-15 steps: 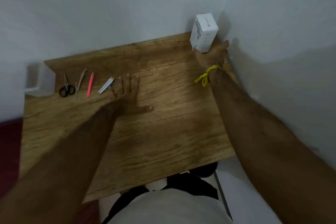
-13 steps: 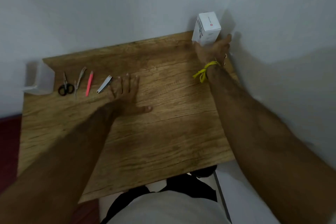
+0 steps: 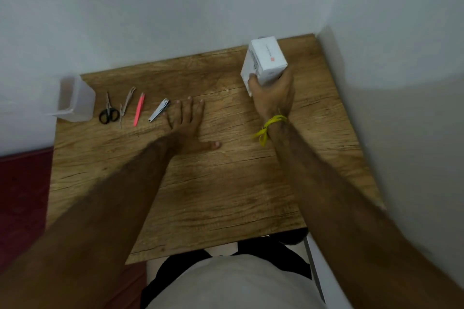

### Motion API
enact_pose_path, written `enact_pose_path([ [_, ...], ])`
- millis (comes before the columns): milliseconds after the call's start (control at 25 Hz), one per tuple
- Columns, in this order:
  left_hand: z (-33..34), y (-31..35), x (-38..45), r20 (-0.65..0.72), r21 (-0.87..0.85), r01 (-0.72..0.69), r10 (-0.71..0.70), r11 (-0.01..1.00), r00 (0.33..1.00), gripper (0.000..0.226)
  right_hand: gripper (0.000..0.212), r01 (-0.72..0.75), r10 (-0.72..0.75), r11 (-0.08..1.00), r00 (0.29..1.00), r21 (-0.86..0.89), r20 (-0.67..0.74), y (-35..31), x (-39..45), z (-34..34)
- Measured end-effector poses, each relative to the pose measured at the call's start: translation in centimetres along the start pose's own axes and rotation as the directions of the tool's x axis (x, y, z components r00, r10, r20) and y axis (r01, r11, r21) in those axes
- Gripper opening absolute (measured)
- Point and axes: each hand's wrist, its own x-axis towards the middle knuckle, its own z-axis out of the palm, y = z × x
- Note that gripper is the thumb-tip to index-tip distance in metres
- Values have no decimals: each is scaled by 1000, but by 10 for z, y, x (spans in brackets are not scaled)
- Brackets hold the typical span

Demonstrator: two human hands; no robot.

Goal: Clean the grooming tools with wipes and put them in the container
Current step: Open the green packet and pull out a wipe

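A white box of wipes (image 3: 266,61) stands tilted at the back right of the wooden table (image 3: 226,183); my right hand (image 3: 272,95) grips its lower end. My left hand (image 3: 187,120) lies flat on the table, fingers straight, beside a silver nail clipper (image 3: 159,113). To the left lie a pink tool (image 3: 139,112), a thin metal tool (image 3: 126,104) and small black-handled scissors (image 3: 108,113). A clear plastic container (image 3: 75,99) stands at the table's back left corner.
White walls close in the table at the back and on the right. A dark red surface (image 3: 22,195) lies left of the table. My torso in a light shirt (image 3: 233,283) is at the near edge.
My right hand has closed round the white box and drawn it off the back corner, towards me and to the left. My left hand has stayed flat on the table.
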Motion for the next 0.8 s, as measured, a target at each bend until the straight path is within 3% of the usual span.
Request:
enact_pose_path([
  [80, 6, 0, -5, -122, -51, -54, 48, 997, 991, 132, 73, 17, -19, 1000, 996, 20, 92, 16, -32, -4],
  [200, 20, 5, -30, -264, -300, -94, 12, 949, 964, 132, 66, -31, 25, 999, 979, 30, 204, 32, -88, -17],
  [280, 34, 7, -63, -266, -498, -182, 51, 848, 963, 135, 61, -58, 48, 998, 954, 25, 297, 34, -126, -25],
  [400, 56, 0, -105, -389, -636, -383, 151, 670, 909, 130, 58, -16, 17, 1000, 920, -6, 393, 33, -169, -24],
  [560, 74, -25, -120, -529, -669, -388, -39, 635, 848, 88, 62, 26, -6, 999, 853, -32, 521, 14, -196, -12],
  [800, 59, -49, -133, -493, -654, -360, -14, 665, 870, 89, 54, 266, -230, 964, 834, 0, 501, -17, -204, -4],
])
